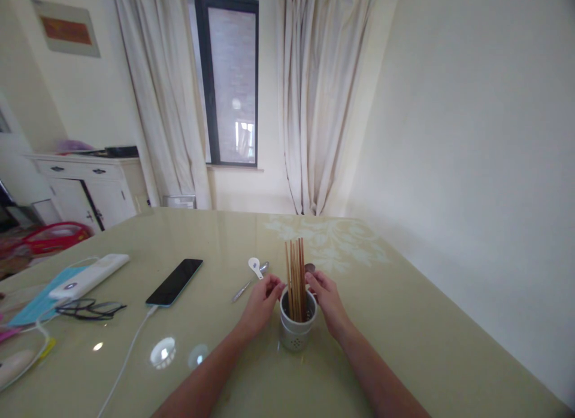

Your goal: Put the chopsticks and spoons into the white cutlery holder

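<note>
A white chopstick holder (296, 337) with small holes in its side stands on the table in front of me. A bunch of wooden chopsticks (295, 274) rises out of it, nearly upright. My left hand (264, 301) is curled at the holder's left rim, and my right hand (330, 301) curls at its right rim; the far fingertips are partly hidden. Just past the right fingertips shows the dark bowl of a metal spoon (309, 267), whose handle I cannot see. Beyond my left hand a white ceramic spoon (255, 266) lies against another metal spoon (241, 291).
On the left of the glossy table (215, 238) lie a black phone (175, 282) on a white cable, folded glasses (92, 310), a white power strip or bank (92, 275) and a blue mask (42, 295). A wall (471, 166) runs along the right edge.
</note>
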Demonstrator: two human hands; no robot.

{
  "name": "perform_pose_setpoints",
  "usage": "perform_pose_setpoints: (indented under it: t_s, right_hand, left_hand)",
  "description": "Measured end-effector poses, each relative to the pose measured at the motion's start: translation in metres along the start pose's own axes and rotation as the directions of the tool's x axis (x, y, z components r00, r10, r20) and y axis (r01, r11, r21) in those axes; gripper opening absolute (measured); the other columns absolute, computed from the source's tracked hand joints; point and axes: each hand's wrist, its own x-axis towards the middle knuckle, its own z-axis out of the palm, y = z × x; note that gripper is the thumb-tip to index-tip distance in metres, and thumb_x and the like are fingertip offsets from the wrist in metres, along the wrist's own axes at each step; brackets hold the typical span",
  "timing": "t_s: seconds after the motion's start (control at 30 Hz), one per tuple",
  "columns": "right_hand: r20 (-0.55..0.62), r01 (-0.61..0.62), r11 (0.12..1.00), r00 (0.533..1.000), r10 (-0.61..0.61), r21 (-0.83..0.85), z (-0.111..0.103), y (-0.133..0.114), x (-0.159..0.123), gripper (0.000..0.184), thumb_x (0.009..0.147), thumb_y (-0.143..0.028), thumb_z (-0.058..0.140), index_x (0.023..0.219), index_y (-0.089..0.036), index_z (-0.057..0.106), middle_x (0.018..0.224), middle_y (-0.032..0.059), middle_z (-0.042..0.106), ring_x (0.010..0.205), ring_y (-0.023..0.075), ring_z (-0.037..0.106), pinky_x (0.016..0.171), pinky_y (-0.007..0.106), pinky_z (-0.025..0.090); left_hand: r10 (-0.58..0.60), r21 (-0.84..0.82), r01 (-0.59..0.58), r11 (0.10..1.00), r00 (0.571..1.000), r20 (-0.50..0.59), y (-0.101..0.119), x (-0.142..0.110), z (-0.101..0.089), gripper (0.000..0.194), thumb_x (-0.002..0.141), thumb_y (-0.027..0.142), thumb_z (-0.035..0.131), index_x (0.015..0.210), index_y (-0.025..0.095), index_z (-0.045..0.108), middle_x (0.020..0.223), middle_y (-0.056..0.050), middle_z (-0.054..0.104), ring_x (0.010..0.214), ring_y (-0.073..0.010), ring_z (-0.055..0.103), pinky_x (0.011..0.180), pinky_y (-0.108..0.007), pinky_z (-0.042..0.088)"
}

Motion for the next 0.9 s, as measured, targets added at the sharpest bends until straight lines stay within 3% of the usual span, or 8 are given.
perform_pose_setpoints:
  t_s: [0.17, 0.27, 0.4, 0.53, 0.63, 0.7, 0.8, 0.9]
  right_hand:
    - [-0.141, 0.133, 0.991, 0.981, -0.132, -0.007, -0.009, -0.013, 0.005, 0.048, 0.073, -0.064, 0.084, 0.083, -0.017, 0.077, 0.077, 0.0071, 0.076, 0.063, 0.0176, 0.061, 0.056, 0.028, 0.043]
    - [-0.387, 0.294, 0.956, 0.878, -0.281, -0.027, -0.027, -0.027, 0.009, 0.045, 0.079, -0.062, 0.08, 0.085, -0.018, 0.075, 0.076, 0.0057, 0.074, 0.064, 0.0174, 0.061, 0.056, 0.028, 0.043]
    - [-0.578, 0.516, 0.855, 0.682, -0.448, -0.054, -0.048, -0.043, 0.011, 0.038, 0.086, -0.056, 0.077, 0.085, -0.019, 0.069, 0.07, -0.0016, 0.064, 0.06, 0.0135, 0.056, 0.056, 0.026, 0.042]
    - [-0.584, 0.644, 0.765, 0.619, -0.525, -0.004, -0.053, -0.052, 0.007, 0.036, 0.088, -0.052, 0.079, 0.081, -0.02, 0.065, 0.074, -0.0024, 0.064, 0.061, 0.0108, 0.054, 0.056, 0.024, 0.043]
    - [-0.613, 0.654, 0.745, 0.642, -0.46, 0.126, -0.048, -0.054, 0.005, 0.038, 0.082, -0.053, 0.085, 0.083, -0.02, 0.065, 0.077, -0.0017, 0.067, 0.063, 0.0111, 0.06, 0.056, 0.022, 0.047]
    - [-0.597, 0.618, 0.756, 0.696, -0.399, 0.215, -0.042, -0.053, 0.004, 0.04, 0.077, -0.053, 0.09, 0.084, -0.02, 0.067, 0.079, -0.0011, 0.068, 0.064, 0.0109, 0.061, 0.055, 0.021, 0.049]
    - [-0.463, 0.529, 0.807, 0.803, -0.375, 0.263, -0.032, -0.049, 0.0, 0.04, 0.076, -0.054, 0.09, 0.084, -0.019, 0.072, 0.075, 0.0001, 0.069, 0.06, 0.0105, 0.06, 0.053, 0.021, 0.049]
    - [-0.246, 0.454, 0.871, 0.88, -0.406, 0.187, -0.021, -0.044, -0.008, 0.037, 0.082, -0.054, 0.087, 0.084, -0.019, 0.076, 0.073, 0.0018, 0.07, 0.059, 0.0127, 0.061, 0.054, 0.025, 0.051]
  left_hand:
    - [-0.006, 0.135, 0.003, 0.991, 1.0, 0.026, 0.007, 0.001, -0.003, 0.04, 0.095, 0.058, 0.057, 0.086, 0.02, 0.068, 0.082, -0.004, 0.072, 0.077, -0.0209, 0.064, 0.071, -0.031, 0.046]
    - [0.023, 0.396, 0.014, 0.918, 0.996, -0.09, 0.011, 0.006, -0.02, 0.037, 0.1, 0.051, 0.049, 0.088, 0.021, 0.068, 0.085, -0.005, 0.074, 0.079, -0.0226, 0.065, 0.074, -0.033, 0.045]
    - [0.096, 0.803, 0.091, 0.589, 0.979, -0.181, 0.012, 0.009, -0.048, 0.021, 0.1, 0.03, 0.049, 0.099, 0.02, 0.068, 0.102, -0.011, 0.074, 0.1, -0.0281, 0.066, 0.09, -0.039, 0.046]
    - [-0.034, 0.933, 0.197, 0.301, 0.98, -0.196, 0.008, 0.004, -0.058, 0.021, 0.098, 0.031, 0.058, 0.109, 0.016, 0.068, 0.116, -0.017, 0.071, 0.113, -0.0338, 0.064, 0.094, -0.043, 0.047]
    - [-0.109, 0.94, 0.209, 0.268, 0.977, -0.186, 0.003, 0.002, -0.055, 0.022, 0.101, 0.031, 0.054, 0.105, 0.016, 0.069, 0.116, -0.017, 0.07, 0.114, -0.0333, 0.064, 0.094, -0.042, 0.047]
    - [-0.116, 0.935, 0.195, 0.297, 0.979, -0.167, 0.0, 0.002, -0.053, 0.02, 0.101, 0.029, 0.053, 0.1, 0.016, 0.069, 0.114, -0.017, 0.071, 0.112, -0.0318, 0.064, 0.093, -0.04, 0.046]
    - [-0.124, 0.906, 0.169, 0.389, 0.984, -0.131, -0.004, 0.004, -0.053, 0.018, 0.1, 0.026, 0.053, 0.091, 0.018, 0.066, 0.105, -0.013, 0.073, 0.103, -0.0285, 0.066, 0.087, -0.036, 0.044]
    - [-0.149, 0.811, 0.171, 0.56, 0.983, -0.104, -0.005, 0.007, -0.053, 0.019, 0.098, 0.03, 0.055, 0.083, 0.021, 0.062, 0.09, -0.008, 0.072, 0.088, -0.0247, 0.067, 0.076, -0.032, 0.041]
